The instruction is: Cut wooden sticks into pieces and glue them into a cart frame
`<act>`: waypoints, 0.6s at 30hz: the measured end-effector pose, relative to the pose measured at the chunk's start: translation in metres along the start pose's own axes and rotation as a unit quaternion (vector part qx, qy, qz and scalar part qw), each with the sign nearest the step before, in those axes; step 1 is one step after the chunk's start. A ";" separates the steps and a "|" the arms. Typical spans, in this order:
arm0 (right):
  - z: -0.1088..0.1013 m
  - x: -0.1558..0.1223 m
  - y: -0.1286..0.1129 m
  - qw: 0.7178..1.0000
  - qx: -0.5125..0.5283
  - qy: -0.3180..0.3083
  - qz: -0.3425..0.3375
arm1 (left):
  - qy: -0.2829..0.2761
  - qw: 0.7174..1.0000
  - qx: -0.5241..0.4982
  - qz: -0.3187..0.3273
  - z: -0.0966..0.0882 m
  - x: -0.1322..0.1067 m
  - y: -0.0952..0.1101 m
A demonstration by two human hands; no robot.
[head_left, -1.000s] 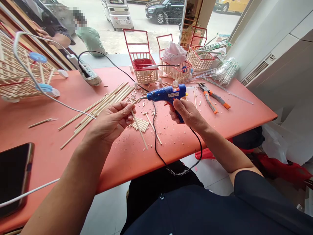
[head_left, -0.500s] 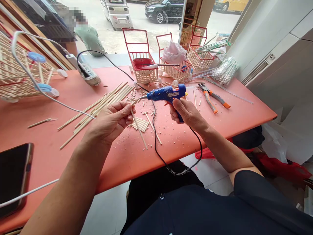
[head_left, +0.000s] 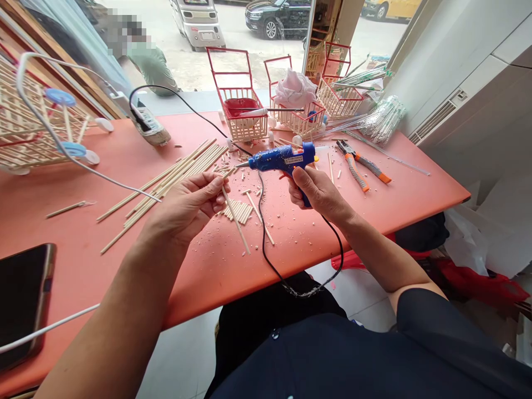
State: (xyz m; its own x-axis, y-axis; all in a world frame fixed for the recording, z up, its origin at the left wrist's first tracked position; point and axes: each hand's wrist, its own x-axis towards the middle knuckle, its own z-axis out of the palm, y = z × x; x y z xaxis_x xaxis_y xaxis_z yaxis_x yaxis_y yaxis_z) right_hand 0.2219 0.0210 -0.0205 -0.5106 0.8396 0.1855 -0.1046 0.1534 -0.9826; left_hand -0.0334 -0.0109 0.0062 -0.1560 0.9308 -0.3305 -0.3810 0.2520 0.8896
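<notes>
Between the thumb and fingers of my left hand [head_left: 193,202] a thin wooden stick [head_left: 236,224] is pinched, slanting down to the right; a short stick piece also shows at the fingertips. My right hand [head_left: 316,191] is wrapped round the handle of a blue glue gun [head_left: 282,159]. The gun's nozzle points left and is at or very near the short piece; whether they touch I cannot tell. Below lies a row of short cut sticks [head_left: 238,211]. A bundle of long wooden sticks [head_left: 166,185] rests behind my left hand.
Pliers [head_left: 361,166] with orange-grey handles lie right of the glue gun. Small stick baskets with red trim [head_left: 247,124] stand at the back, beside wrapped glue sticks [head_left: 384,119]. A phone [head_left: 25,305] and a power strip [head_left: 149,126] are on the left. The gun's black cord [head_left: 264,238] loops over the table edge.
My hands, the stick and the glue gun hold nearly the same position. The camera view has shifted very slightly. Outside the window, a dark shape at upper left has moved mostly out of sight.
</notes>
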 end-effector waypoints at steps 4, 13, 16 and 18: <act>0.000 0.000 0.000 1.000 -0.001 -0.001 -0.001 | -0.002 1.000 0.002 0.003 0.000 0.000 0.000; 0.000 0.002 0.002 1.000 0.002 0.004 -0.009 | -0.004 1.000 0.004 0.004 0.001 -0.001 0.000; 0.000 0.002 0.003 1.000 0.002 0.005 -0.012 | -0.009 1.000 0.005 0.005 0.001 -0.001 0.001; 0.000 0.002 0.003 1.000 0.001 0.005 -0.015 | -0.009 1.000 0.006 0.005 0.001 -0.001 0.001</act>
State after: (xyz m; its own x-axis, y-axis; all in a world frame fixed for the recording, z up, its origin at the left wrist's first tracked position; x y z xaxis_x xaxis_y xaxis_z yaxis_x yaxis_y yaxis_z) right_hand 0.2207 0.0230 -0.0235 -0.4981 0.8401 0.2147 -0.1211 0.1778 -0.9766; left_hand -0.0329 -0.0113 0.0074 -0.1439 0.9376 -0.3164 -0.3695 0.2457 0.8962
